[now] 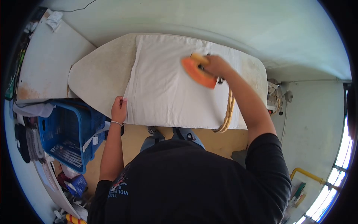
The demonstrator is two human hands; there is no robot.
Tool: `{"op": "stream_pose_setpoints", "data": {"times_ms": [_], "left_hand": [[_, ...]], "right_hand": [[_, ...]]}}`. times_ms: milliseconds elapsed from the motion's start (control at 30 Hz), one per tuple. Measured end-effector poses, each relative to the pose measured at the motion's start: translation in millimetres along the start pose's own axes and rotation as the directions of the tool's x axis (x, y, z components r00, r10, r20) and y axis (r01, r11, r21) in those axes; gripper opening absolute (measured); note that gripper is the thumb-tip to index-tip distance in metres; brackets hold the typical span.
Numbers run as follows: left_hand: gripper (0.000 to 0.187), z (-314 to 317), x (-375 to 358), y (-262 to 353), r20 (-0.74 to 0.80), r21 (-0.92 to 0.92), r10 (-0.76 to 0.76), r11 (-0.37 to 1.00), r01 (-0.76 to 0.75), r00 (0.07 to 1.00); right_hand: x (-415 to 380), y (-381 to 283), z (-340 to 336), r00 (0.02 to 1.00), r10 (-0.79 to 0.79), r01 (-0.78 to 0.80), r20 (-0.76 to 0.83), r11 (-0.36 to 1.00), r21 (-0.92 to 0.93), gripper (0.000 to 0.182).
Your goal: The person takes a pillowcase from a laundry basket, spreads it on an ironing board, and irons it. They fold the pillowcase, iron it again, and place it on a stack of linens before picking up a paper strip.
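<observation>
Head view: what's lying largest?

"Board [100, 80], with a white cloth [167, 82] spreading across it, creasing lightly."

"And the iron [194, 71]?"

"It's showing orange, blurring, over the cloth's right half; I can't tell if it's touching. The right hand [219, 67] is gripping its handle; well apart, the left hand [119, 109] is pinching the cloth's near left edge."

"Edges, room?"

"Leftward, the board's tapering end is reaching far past the cloth; rightward, a narrower strip is showing. The cord [228, 114] is looping down to the near edge."
</observation>
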State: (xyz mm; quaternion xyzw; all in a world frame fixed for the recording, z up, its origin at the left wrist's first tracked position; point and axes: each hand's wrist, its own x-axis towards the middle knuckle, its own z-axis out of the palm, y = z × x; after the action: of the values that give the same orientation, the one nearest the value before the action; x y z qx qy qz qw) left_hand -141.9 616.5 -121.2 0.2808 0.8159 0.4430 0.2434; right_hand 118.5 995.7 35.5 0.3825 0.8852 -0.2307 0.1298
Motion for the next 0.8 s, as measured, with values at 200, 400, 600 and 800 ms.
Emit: {"op": "stream_pose_setpoints", "data": {"times_ms": [200,400,600,800], "left_hand": [[0.019,-3.7,-5.8,17.8,-0.022,0.107,-0.002,0.994,0.004,1.000],[0.019,-4.3,-4.9,16.2,-0.003,0.063,0.025,0.998,-0.025,1.000],[0.019,-7.0,0.4,15.2,0.045,0.122,0.112,0.986,-0.117,0.993],[0.033,-0.1,30.3,53.0,0.169,0.091,-0.013,0.996,-0.003,0.986]], "right_hand": [[112.2,22.2,-51.3,0.983,0.152,-0.130,-0.104,0.974,0.188,0.037],[70.8,1.3,-34.7,0.985,0.006,-0.045,0.172,0.974,0.220,0.034],[-59.6,-36.0,84.2,0.880,-0.437,0.446,0.186,0.895,-0.005,0.050],[-153.1,-143.3,92.7,0.813,-0.116,0.280,0.571,0.937,-0.209,0.043]]}}
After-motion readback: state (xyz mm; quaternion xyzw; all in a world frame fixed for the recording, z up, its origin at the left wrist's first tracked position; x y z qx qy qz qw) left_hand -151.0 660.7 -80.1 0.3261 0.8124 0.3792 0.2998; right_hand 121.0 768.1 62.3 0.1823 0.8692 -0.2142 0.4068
